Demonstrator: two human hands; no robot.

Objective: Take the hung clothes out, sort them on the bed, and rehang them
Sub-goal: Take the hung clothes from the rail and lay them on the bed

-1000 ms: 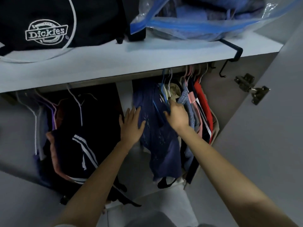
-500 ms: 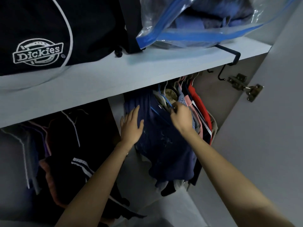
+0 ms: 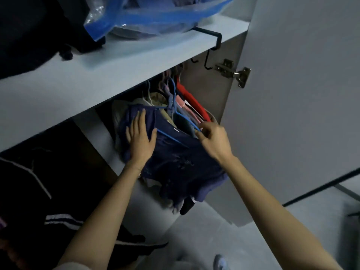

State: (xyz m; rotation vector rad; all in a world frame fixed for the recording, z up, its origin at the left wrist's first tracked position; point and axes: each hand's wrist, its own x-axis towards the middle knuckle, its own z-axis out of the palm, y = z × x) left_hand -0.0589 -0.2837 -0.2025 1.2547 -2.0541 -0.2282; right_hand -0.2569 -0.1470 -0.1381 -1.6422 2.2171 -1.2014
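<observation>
My L hand [image 3: 140, 140] spread flat on navy shirt [image 3: 175, 164], R hand [image 3: 214, 142] pinching its blue hanger [image 3: 186, 121]; nothing out yet, sorting & rehanging left.

One left hand [image 3: 141, 142], one right hand [image 3: 214, 143], one hinge [image 3: 233, 73], one bag [image 3: 155, 14].

Under the shelf [image 3: 116, 75] hang the clothes [image 3: 175, 162], a bag [image 3: 152, 14] on it, the door [image 3: 302, 94] right.
</observation>
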